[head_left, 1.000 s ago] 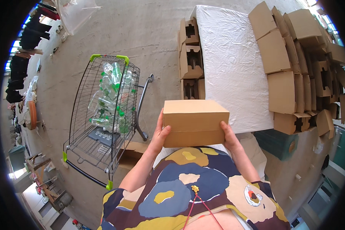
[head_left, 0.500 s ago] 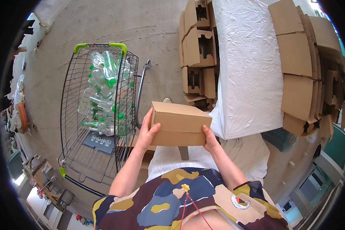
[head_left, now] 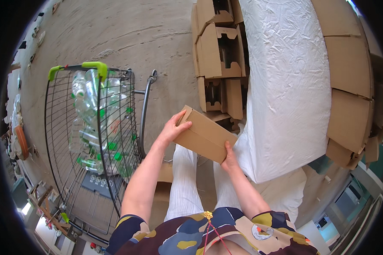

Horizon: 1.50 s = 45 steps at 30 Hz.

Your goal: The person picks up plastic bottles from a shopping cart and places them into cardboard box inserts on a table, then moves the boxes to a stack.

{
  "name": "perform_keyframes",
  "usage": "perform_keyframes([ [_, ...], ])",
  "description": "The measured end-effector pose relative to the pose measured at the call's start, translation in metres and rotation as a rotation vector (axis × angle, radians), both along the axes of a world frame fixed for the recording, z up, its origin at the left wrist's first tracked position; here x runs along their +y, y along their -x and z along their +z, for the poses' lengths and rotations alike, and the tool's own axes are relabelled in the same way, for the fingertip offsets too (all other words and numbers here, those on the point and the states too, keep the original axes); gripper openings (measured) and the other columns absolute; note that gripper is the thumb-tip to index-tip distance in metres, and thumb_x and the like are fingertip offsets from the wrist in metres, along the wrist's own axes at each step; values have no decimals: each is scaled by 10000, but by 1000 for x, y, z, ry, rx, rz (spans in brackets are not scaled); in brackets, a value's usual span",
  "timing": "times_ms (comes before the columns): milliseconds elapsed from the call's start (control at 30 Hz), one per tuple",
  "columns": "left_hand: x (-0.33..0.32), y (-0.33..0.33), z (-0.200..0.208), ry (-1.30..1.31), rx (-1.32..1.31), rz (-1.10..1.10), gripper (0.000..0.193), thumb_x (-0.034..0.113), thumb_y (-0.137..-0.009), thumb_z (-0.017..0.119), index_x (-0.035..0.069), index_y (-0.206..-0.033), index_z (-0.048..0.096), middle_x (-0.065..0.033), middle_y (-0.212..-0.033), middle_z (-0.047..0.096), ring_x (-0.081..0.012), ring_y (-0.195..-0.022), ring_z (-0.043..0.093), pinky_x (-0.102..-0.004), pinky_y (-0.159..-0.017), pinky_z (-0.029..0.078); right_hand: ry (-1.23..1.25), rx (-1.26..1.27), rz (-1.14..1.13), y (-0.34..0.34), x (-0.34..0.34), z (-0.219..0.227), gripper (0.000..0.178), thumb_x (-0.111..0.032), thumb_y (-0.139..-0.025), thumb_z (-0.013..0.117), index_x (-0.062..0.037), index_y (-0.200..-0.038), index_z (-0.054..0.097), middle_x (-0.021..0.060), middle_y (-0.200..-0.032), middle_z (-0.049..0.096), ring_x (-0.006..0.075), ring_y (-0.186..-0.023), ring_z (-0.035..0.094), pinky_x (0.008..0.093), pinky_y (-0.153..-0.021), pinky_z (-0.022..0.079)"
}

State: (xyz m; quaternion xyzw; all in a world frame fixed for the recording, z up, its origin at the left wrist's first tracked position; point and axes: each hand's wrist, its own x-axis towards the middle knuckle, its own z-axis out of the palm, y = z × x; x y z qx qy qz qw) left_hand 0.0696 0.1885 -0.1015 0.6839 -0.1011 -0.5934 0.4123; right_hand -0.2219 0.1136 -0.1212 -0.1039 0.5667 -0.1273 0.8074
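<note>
Between both hands I hold a brown cardboard box, closed and tilted so that its right end sits lower and nearer to me. My left hand grips the left end, the thumb lying on the near face. On the right end, my right hand presses with the thumb up along the edge and the fingers mostly hidden underneath. The box is held in the air above my legs, left of a table draped in white cloth.
A black wire shopping cart with green corners stands at my left, holding several clear plastic bottles with green caps. Opened cardboard cartons are stacked along the table's left side. More flattened cardboard leans at its right.
The box has turned clockwise, its right end dropping toward me, and both hands have turned with it. My view has shifted, so the cart appears lower and farther left.
</note>
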Motion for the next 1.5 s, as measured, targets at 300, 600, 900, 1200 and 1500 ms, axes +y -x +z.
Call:
perform_keyframes([
  [300, -108, -2, -72, 36, -344, -452, 840, 554, -704, 701, 79, -1378, 543, -152, -1404, 523, -306, -1306, 487, -402, -1087, 387, -103, -50, -299, -3, 5, -95, 769, -672, -871, 555, -168, -1432, 405, 63, -1425, 484, 302, -1265, 490, 511, -1012, 437],
  [600, -211, 57, -111, -3, -478, -650, 721, 575, -722, 655, 93, -1259, 630, -134, -1290, 605, -329, -1216, 538, -508, -982, 448, -226, -19, -591, -2, -46, -131, 736, -710, -898, 474, -163, -1389, 438, 92, -1366, 505, 336, -1206, 492, 545, -943, 451],
  [900, -209, 62, -136, 50, -556, -354, 635, 544, -782, 650, 29, -1152, 671, -149, -1186, 629, -332, -1147, 562, -435, -972, 452, -344, -48, -556, -7, -65, -164, 633, -681, -933, 421, -202, -1343, 475, 77, -1325, 532, 328, -1193, 492, 543, -897, 460],
  [1200, -185, 42, -179, 224, -579, -174, 454, 335, -813, 673, 29, -1149, 650, -136, -1216, 565, -330, -1180, 506, -414, -999, 425, -389, 22, -523, -31, -64, -190, 638, -683, -912, 465, -192, -1320, 492, 68, -1325, 522, 308, -1187, 493, 524, -918, 451],
  [1500, -183, 47, -205, 277, -627, 24, 385, 253, -800, 688, 60, -1132, 661, -123, -1177, 552, -347, -1121, 450, -420, -1011, 388, -407, 124, -589, -36, -73, -200, 671, -698, -866, 528, -199, -1314, 493, 65, -1297, 532, 302, -1155, 502, 504, -904, 451],
])
